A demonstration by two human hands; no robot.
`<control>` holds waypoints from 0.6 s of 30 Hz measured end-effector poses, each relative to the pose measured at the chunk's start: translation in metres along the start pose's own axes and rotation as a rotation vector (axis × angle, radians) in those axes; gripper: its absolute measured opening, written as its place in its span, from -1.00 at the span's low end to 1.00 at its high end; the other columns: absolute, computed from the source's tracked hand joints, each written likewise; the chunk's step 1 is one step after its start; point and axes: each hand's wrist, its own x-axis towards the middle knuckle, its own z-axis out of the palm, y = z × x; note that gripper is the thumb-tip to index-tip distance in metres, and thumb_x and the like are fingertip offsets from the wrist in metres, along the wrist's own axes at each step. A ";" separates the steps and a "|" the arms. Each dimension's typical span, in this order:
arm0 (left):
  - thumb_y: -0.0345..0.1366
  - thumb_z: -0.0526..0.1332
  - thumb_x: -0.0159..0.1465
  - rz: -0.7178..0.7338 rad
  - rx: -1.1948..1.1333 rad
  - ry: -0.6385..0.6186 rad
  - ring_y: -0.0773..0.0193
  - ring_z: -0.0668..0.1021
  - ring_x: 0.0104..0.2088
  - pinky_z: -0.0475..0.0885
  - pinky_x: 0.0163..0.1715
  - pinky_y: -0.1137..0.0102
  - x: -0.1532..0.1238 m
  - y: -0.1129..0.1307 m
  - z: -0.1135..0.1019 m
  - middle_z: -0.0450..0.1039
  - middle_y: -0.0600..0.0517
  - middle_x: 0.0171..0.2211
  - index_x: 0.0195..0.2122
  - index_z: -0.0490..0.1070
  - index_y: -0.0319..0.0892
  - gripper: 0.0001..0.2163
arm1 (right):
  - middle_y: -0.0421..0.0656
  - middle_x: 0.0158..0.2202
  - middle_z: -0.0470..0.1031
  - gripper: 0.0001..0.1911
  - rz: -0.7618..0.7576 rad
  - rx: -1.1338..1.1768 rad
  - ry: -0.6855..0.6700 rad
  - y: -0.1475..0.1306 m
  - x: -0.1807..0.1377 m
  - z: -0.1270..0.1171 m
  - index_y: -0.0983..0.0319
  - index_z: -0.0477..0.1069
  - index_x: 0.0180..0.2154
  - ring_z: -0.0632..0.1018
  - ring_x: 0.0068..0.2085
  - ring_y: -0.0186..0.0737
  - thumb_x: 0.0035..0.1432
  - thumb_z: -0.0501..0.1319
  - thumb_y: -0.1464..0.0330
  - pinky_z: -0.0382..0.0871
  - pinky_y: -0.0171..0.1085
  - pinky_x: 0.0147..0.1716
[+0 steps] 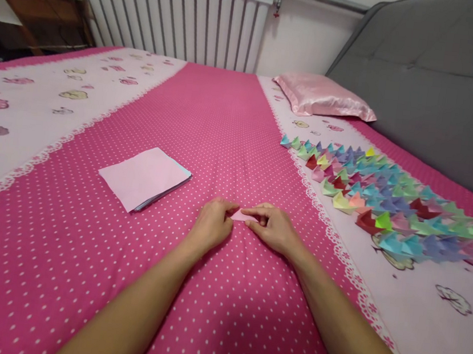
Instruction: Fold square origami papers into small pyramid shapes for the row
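Observation:
Both of my hands rest on the pink dotted bedspread point(206, 139) and pinch one small folded pink paper piece point(241, 215) between them. My left hand point(212, 224) grips its left end with curled fingers. My right hand point(271, 226) presses its right end with thumb and forefinger. Most of the paper is hidden under my fingers. A stack of square paper sheets point(144, 178), pink on top, lies to the left of my hands.
Several folded paper boats point(382, 200) in many colours stand in rows on the right side of the bed. A pink satin pillow point(322, 95) lies by the grey headboard point(437, 87). A white radiator point(174, 14) runs along the far wall.

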 end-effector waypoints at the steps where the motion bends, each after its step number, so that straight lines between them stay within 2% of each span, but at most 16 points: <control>1: -0.56 0.02 -0.04 0.002 -0.008 0.004 0.26 0.45 -0.37 0.28 -0.37 0.44 0.000 0.000 0.000 0.50 -0.02 -0.39 -0.26 0.50 -0.21 -0.63 | -0.16 -0.39 0.45 -0.69 -0.006 0.005 -0.006 0.000 0.000 -0.001 0.15 0.49 -0.15 0.36 -0.47 -0.32 0.03 0.18 0.31 0.20 -0.33 -0.47; 5: -0.56 0.04 -0.08 0.042 -0.016 0.025 0.30 0.39 -0.47 0.22 -0.45 0.45 0.001 0.000 0.000 0.45 0.03 -0.47 -0.34 0.50 -0.21 -0.66 | -0.16 -0.40 0.47 -0.70 -0.036 0.026 -0.013 0.002 0.000 -0.001 0.12 0.49 -0.14 0.37 -0.45 -0.30 0.09 0.15 0.21 0.18 -0.33 -0.48; 10: -0.48 0.08 0.00 0.045 -0.035 0.042 0.33 0.36 -0.53 0.19 -0.49 0.45 0.000 -0.001 0.000 0.42 0.06 -0.53 -0.34 0.51 -0.18 -0.73 | -0.18 -0.42 0.48 -0.67 -0.083 0.056 0.008 0.004 0.000 0.000 0.09 0.49 -0.15 0.40 -0.44 -0.29 0.13 0.11 0.14 0.18 -0.34 -0.48; 13: -0.38 0.12 0.06 0.033 -0.077 0.043 0.33 0.37 -0.54 0.18 -0.51 0.45 0.001 -0.001 0.000 0.43 0.05 -0.54 -0.33 0.51 -0.18 -0.79 | -0.17 -0.37 0.52 -0.70 -0.100 0.052 0.031 0.001 -0.001 -0.001 0.11 0.49 -0.16 0.44 -0.39 -0.26 0.15 0.10 0.19 0.23 -0.33 -0.43; 18: -0.21 0.13 0.13 -0.003 -0.205 0.054 0.34 0.41 -0.54 0.21 -0.51 0.46 0.003 -0.002 0.003 0.49 0.03 -0.50 -0.29 0.52 -0.17 -0.76 | -0.10 -0.25 0.55 -0.72 -0.119 -0.034 0.128 -0.004 -0.001 0.002 0.18 0.48 -0.15 0.51 -0.26 -0.18 0.17 0.07 0.33 0.33 -0.24 -0.27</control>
